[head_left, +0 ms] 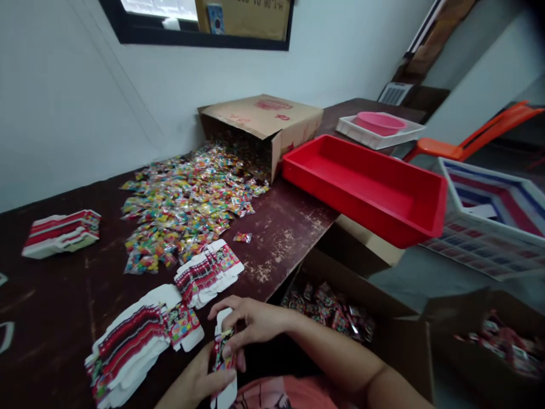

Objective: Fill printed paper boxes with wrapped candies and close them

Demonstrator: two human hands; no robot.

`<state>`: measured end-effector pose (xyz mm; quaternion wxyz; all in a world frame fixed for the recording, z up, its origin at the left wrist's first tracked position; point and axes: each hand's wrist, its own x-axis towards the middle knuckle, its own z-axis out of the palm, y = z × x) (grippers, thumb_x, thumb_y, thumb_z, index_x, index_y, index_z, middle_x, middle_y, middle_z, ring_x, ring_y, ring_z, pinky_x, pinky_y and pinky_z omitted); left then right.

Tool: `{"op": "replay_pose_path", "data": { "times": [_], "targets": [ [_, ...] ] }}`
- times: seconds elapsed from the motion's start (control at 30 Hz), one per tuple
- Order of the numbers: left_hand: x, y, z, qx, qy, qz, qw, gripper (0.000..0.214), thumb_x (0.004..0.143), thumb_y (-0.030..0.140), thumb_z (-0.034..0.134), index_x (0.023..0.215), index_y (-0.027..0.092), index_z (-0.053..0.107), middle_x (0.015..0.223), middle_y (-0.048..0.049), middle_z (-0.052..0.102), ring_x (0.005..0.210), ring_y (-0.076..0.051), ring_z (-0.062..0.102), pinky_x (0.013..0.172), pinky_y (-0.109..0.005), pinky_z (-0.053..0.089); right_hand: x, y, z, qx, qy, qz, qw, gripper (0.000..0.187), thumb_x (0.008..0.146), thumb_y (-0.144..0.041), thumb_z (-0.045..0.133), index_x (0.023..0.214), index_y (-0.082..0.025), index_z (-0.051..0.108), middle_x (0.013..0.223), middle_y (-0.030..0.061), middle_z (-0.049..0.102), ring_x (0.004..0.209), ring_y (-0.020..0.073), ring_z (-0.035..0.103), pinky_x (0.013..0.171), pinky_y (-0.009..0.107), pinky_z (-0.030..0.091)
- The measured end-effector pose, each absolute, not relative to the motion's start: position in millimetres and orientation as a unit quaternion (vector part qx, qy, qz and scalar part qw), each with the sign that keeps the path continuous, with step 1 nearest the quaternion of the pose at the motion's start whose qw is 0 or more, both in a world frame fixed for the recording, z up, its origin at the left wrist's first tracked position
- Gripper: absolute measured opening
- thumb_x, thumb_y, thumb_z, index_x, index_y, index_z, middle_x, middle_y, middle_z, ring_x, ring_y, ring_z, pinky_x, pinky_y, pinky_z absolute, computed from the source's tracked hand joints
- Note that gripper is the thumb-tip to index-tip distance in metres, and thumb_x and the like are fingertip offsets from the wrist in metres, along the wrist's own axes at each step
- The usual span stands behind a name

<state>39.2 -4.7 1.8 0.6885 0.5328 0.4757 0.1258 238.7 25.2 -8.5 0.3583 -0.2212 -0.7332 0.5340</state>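
My left hand (200,382) and my right hand (251,325) both hold one small printed paper carton (224,355) at the near table edge, the right hand's fingers pinching its top flap. Flat unfolded cartons lie fanned just left of my hands (130,343), with another fan (208,274) a little farther out. Beyond those spreads a big pile of small colourful candy packets (187,201), spilling from a cardboard box on its side (261,125). One stray packet (242,237) lies apart on the dark wooden table (281,227).
A stack of flat cartons (62,232) sits far left. An empty red tray (366,184) overhangs the table's right edge. An open cardboard box with filled cartons (332,312) stands below it. A white crate (489,218), orange chair (472,139) and pink basin (378,122) are to the right.
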Motion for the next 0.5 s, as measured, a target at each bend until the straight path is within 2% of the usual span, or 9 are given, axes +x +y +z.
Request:
{"op": "replay_pose_path", "data": {
  "times": [0.07,0.17,0.23,0.3,0.4,0.47,0.5],
  "targets": [
    [38,0,0,0.554,0.495,0.116,0.66,0.041,0.064,0.047,0.076,0.086,0.015,0.063,0.078,-0.0052,0.067,0.074,-0.023,0.06,0.07,-0.032,0.049,243,24,-4,-0.22,-0.719,0.545,0.371,0.025,0.08,-0.04,0.068,0.079,-0.015,0.066,0.122,0.0057,0.055,0.116,0.0177,0.052,0.099,0.025,0.038],
    [47,4,-11,0.553,0.582,0.151,0.576,0.04,0.063,0.049,0.076,0.077,0.014,0.063,0.066,-0.0042,0.066,0.065,-0.023,0.06,0.063,-0.03,0.049,239,12,-9,-0.339,-0.659,0.532,0.41,0.013,0.083,-0.028,0.066,0.089,-0.017,0.064,0.095,0.0019,0.062,0.089,0.0132,0.06,0.081,0.023,0.045],
    [57,2,-16,0.539,0.593,0.201,0.564,0.039,0.063,0.048,0.077,0.079,0.015,0.063,0.07,-0.0051,0.068,0.071,-0.025,0.063,0.066,-0.03,0.05,234,3,-18,-0.404,-0.611,0.521,0.437,0.025,0.081,-0.022,0.066,0.104,-0.019,0.056,0.086,-0.0008,0.063,0.076,0.011,0.058,0.071,0.021,0.045],
    [65,-4,-16,0.497,0.584,0.295,0.569,0.045,0.066,0.044,0.076,0.097,0.018,0.058,0.08,-0.0041,0.07,0.081,-0.025,0.066,0.073,-0.028,0.051,232,-4,-27,-0.424,-0.55,0.544,0.472,0.036,0.08,-0.025,0.067,0.11,-0.021,0.047,0.085,-0.0017,0.064,0.068,0.0096,0.057,0.062,0.019,0.044],
    [70,-16,-11,0.457,0.569,0.379,0.569,0.061,0.071,0.04,0.073,0.121,0.025,0.041,0.092,-0.003,0.07,0.083,-0.022,0.066,0.074,-0.027,0.051,235,-8,-38,-0.403,-0.423,0.646,0.492,0.028,0.086,-0.042,0.058,0.096,-0.02,0.044,0.063,-0.0058,0.057,0.048,0.0071,0.049,0.044,0.015,0.036],
    [67,-26,-10,0.487,0.556,0.343,0.579,0.059,0.074,0.04,0.071,0.123,0.024,0.042,0.093,-0.0047,0.071,0.08,-0.022,0.066,0.073,-0.028,0.051,238,-9,-43,-0.363,-0.339,0.735,0.462,0.032,0.085,-0.047,0.059,0.089,-0.019,0.045,0.053,-0.0082,0.049,0.041,0.0059,0.043,0.038,0.014,0.031],
    [65,-31,-11,0.51,0.551,0.317,0.58,0.055,0.075,0.041,0.07,0.121,0.023,0.045,0.092,-0.0056,0.071,0.081,-0.022,0.066,0.074,-0.028,0.051,239,-9,-45,-0.338,-0.302,0.777,0.437,0.033,0.081,-0.045,0.065,0.088,-0.018,0.047,0.054,-0.0085,0.048,0.041,0.0051,0.042,0.037,0.013,0.031]
  ]
}}
